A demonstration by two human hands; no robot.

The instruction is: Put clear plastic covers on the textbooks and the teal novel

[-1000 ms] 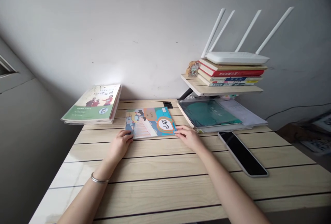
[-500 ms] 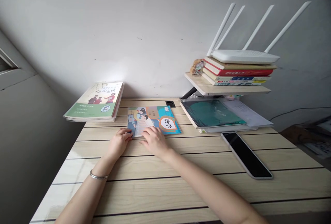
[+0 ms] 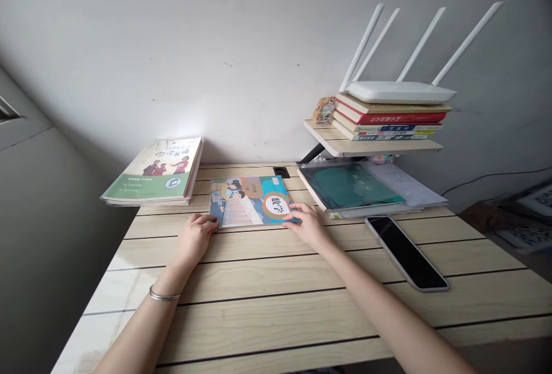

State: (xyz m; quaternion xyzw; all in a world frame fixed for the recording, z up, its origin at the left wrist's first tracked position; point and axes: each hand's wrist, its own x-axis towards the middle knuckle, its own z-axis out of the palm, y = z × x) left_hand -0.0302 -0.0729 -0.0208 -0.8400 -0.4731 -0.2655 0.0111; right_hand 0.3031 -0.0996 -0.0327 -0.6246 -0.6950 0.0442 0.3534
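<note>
A thin colourful book (image 3: 250, 200) with a cartoon cover lies flat on the pale slatted wooden table (image 3: 302, 293). My left hand (image 3: 195, 238), with a silver bangle at the wrist, rests at the book's near left corner, fingers curled against its edge. My right hand (image 3: 305, 224) lies at the book's near right corner, with its fingertips stretched onto the cover.
A stack of books (image 3: 156, 172) with a green cover on top overhangs the table's far left corner. A teal folder (image 3: 351, 187) on papers lies at far right, a black phone (image 3: 405, 252) nearer. A small shelf (image 3: 371, 145) carries books and a white router (image 3: 399, 92).
My right hand slid left along the book's near edge to the middle, then back to the right corner. The left hand and the book stayed where they were.
</note>
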